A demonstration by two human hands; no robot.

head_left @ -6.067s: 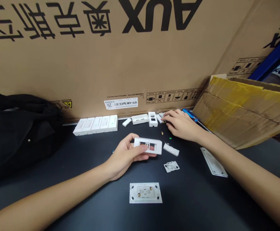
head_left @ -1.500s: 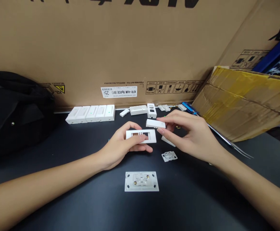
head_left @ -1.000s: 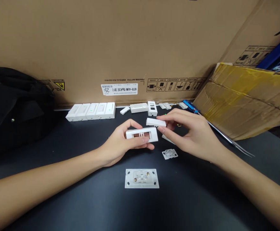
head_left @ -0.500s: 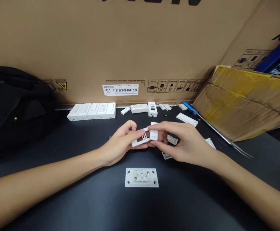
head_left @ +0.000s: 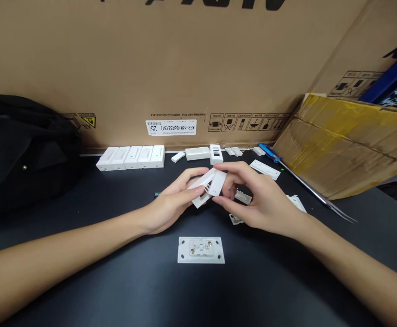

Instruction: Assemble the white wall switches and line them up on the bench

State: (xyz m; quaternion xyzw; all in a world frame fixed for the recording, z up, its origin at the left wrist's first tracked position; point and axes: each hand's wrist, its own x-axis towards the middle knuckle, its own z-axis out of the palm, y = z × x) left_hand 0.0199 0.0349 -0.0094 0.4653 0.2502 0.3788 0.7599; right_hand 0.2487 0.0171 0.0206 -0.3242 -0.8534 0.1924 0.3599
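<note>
In the head view, the switch frame (head_left: 198,202) and the button cap (head_left: 218,183) have tipped further over since half a second ago, the cap now slanting across the frame's opening. The left hand (head_left: 171,202) grips the frame, thumb on its face and fingers behind. The right hand (head_left: 260,195) pinches the cap by its ends between forefinger and thumb. Both pieces are held above the dark table (head_left: 144,286), beyond the plate with two brass screws (head_left: 201,250).

To do this well, I'd keep the left grip firm but the thumb clear of the opening, turn the cap square to the slot before any pressing, and press evenly, since thin plastic could bend if forced askew.
</note>
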